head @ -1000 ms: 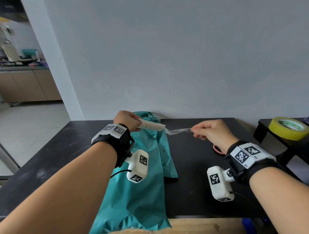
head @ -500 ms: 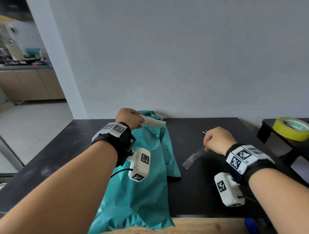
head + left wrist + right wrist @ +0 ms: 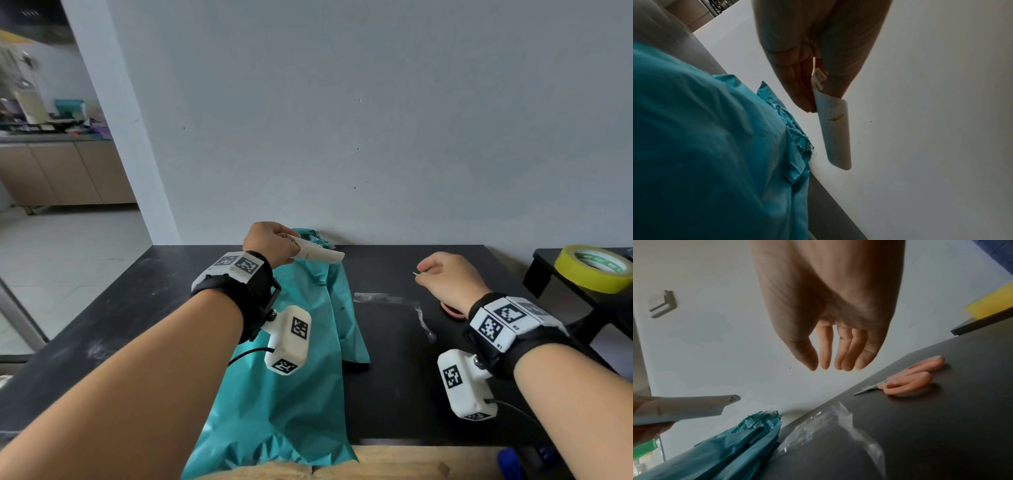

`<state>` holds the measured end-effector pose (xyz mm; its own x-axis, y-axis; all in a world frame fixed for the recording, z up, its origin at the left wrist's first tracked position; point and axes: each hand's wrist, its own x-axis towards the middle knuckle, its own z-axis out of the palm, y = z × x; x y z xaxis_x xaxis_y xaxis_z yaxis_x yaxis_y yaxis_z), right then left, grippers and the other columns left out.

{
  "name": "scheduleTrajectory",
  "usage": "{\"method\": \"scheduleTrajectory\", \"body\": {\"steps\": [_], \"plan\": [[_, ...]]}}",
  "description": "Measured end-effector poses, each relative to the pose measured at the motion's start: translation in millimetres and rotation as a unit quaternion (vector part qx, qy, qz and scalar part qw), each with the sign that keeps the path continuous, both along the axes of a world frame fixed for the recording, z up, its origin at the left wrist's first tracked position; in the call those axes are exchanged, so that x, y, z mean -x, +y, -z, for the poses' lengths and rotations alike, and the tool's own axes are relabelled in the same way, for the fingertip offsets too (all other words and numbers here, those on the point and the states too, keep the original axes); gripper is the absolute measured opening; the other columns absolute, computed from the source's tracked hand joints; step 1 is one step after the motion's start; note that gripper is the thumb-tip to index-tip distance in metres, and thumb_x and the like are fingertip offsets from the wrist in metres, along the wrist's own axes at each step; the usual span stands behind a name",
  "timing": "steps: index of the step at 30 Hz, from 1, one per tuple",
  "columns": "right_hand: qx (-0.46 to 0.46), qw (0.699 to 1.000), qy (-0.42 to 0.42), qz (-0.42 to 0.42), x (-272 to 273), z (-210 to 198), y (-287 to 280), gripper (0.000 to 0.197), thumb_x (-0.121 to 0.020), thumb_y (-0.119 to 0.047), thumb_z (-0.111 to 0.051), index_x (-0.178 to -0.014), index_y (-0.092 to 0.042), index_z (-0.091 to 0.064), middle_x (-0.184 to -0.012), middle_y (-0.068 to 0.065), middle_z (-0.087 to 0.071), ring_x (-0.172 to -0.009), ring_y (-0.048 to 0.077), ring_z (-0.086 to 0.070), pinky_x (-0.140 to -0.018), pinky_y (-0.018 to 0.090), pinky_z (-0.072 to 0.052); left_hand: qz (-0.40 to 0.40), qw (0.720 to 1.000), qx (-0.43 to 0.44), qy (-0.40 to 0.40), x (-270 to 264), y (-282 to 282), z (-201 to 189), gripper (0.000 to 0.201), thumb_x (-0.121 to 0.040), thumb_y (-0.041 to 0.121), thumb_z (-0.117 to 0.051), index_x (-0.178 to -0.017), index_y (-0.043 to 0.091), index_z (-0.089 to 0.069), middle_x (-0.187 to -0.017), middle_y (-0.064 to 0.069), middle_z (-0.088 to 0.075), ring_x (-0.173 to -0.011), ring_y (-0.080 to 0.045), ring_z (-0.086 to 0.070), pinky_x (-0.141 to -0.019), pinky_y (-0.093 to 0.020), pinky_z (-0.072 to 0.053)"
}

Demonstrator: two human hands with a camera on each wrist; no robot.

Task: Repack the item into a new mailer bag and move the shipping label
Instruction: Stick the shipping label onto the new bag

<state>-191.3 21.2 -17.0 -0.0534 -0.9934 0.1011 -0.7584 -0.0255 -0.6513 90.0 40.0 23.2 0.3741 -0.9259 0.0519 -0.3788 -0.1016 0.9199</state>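
Observation:
My left hand (image 3: 291, 244) pinches a curled white shipping label (image 3: 319, 254) in the air above the far end of a teal mailer bag (image 3: 298, 394). The bag lies lengthwise on the black table (image 3: 404, 404). In the left wrist view the label (image 3: 835, 134) sits between thumb and fingers of my left hand (image 3: 818, 100), with the bag (image 3: 705, 146) below. My right hand (image 3: 424, 270) hovers over the table to the right. The right wrist view shows that hand (image 3: 830, 366) relaxed and empty. A crumpled strip of clear tape (image 3: 388, 298) lies on the table between bag and right hand.
Pink-handled scissors (image 3: 908, 381) lie on the table under my right wrist, partly hidden in the head view. A yellow tape roll (image 3: 594, 269) stands on a small black stand at the right. The wall runs along the table's far edge. A wooden surface (image 3: 394, 466) borders the near edge.
My right hand had pinched a clear tape strip stretched from the label. It carried the strip down to the table, let it go and lifted away empty. The left hand stayed put.

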Motion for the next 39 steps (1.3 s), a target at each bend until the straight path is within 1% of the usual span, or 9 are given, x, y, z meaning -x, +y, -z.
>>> {"method": "scheduleTrajectory", "body": {"steps": [8, 12, 21, 23, 26, 28, 31, 36, 39], "plan": [[0.038, 0.984, -0.091, -0.145, -54.1, -41.1, 13.3, 0.012, -0.086, -0.028, -0.064, -0.091, -0.021, -0.073, -0.087, -0.003, -0.074, -0.087, 0.012, -0.068, -0.087, 0.038, -0.055, 0.052, 0.998, 0.016, 0.028, -0.4, 15.8, -13.3, 0.028, -0.077, -0.010, -0.064, -0.097, 0.009, -0.067, -0.092, -0.006, -0.059, -0.086, -0.023, -0.062, -0.074, -0.032, -0.060], [0.070, 0.967, -0.091, -0.228, -85.6, -55.2, 27.8, 0.020, -0.082, -0.028, -0.073, -0.100, -0.021, -0.074, -0.097, -0.009, -0.072, -0.092, 0.005, -0.066, -0.086, 0.026, -0.053, 0.076, 0.996, 0.047, 0.027, -3.1, 30.5, -17.5, 0.019, -0.087, -0.001, -0.057, -0.098, 0.009, -0.069, -0.097, -0.007, -0.062, -0.084, -0.018, -0.063, -0.066, -0.025, -0.060], [0.119, 0.963, -0.077, -0.230, -116.2, -53.4, 49.1, 0.013, -0.073, -0.011, -0.078, -0.083, -0.019, -0.072, -0.077, -0.009, -0.069, -0.069, 0.004, -0.060, -0.066, 0.019, -0.048, 0.052, 0.998, 0.022, 0.020, -19.8, 44.6, -13.0, 0.027, -0.093, 0.012, -0.057, -0.117, 0.002, -0.062, -0.107, -0.008, -0.058, -0.088, -0.023, -0.062, -0.059, -0.023, -0.059], [0.113, 0.962, -0.083, -0.234, -119.8, -52.4, 51.9, 0.012, -0.073, -0.013, -0.078, -0.082, -0.018, -0.072, -0.079, -0.007, -0.071, -0.072, 0.007, -0.064, -0.070, 0.023, -0.052, 0.050, 0.998, 0.033, 0.012, -22.0, 48.3, -13.1, 0.024, -0.091, 0.008, -0.058, -0.114, 0.001, -0.063, -0.104, -0.009, -0.059, -0.088, -0.026, -0.064, -0.064, -0.027, -0.060], [0.034, 0.957, -0.154, -0.242, -122.1, -54.6, 54.9, 0.019, -0.074, -0.029, -0.080, -0.086, -0.016, -0.074, -0.088, 0.000, -0.075, -0.085, 0.012, -0.068, -0.079, 0.026, -0.053, 0.073, 0.993, 0.082, -0.040, -28.7, 52.5, -12.8, 0.019, -0.083, -0.004, -0.057, -0.092, 0.007, -0.071, -0.089, -0.012, -0.067, -0.083, -0.029, -0.066, -0.071, -0.035, -0.060], [0.002, 0.955, -0.182, -0.234, -122.1, -55.4, 53.9, 0.023, -0.076, -0.037, -0.077, -0.088, -0.018, -0.075, -0.092, -0.002, -0.073, -0.089, 0.009, -0.065, -0.078, 0.022, -0.049, 0.111, 0.987, 0.092, -0.077, -31.5, 56.8, -14.4, 0.027, -0.081, -0.004, -0.055, -0.090, 0.014, -0.074, -0.076, -0.006, -0.066, -0.065, -0.017, -0.061, -0.057, -0.024, -0.054], [-0.009, 0.952, -0.207, -0.224, -123.2, -56.1, 53.0, 0.012, -0.076, -0.024, -0.079, -0.085, -0.017, -0.073, -0.090, 0.002, -0.072, -0.085, 0.012, -0.063, -0.073, 0.020, -0.047, 0.159, 0.980, 0.085, -0.089, -31.3, 63.8, -18.0, 0.036, -0.081, -0.005, -0.052, -0.096, 0.019, -0.075, -0.066, 0.002, -0.061, -0.043, -0.003, -0.043, -0.042, -0.012, -0.036], [-0.008, 0.944, -0.231, -0.236, -125.0, -55.1, 56.7, 0.011, -0.074, -0.013, -0.080, -0.080, -0.009, -0.073, -0.088, 0.012, -0.074, -0.085, 0.019, -0.066, -0.079, 0.022, -0.052, 0.157, 0.980, 0.065, -0.103, -32.5, 65.1, -18.4, 0.031, -0.081, -0.001, -0.051, -0.086, 0.015, -0.077, -0.044, 0.014, -0.054, -0.038, 0.000, -0.043, -0.041, -0.010, -0.034], [0.007, 0.943, -0.232, -0.238, -125.1, -54.6, 58.9, 0.011, -0.073, -0.011, -0.081, -0.079, -0.007, -0.073, -0.089, 0.016, -0.074, -0.085, 0.021, -0.068, -0.083, 0.026, -0.054, 0.153, 0.980, 0.057, -0.115, -36.6, 63.6, -15.6, 0.027, -0.083, 0.006, -0.056, -0.080, 0.023, -0.076, -0.058, 0.010, -0.062, -0.055, -0.003, -0.052, -0.052, -0.016, -0.043]]}}
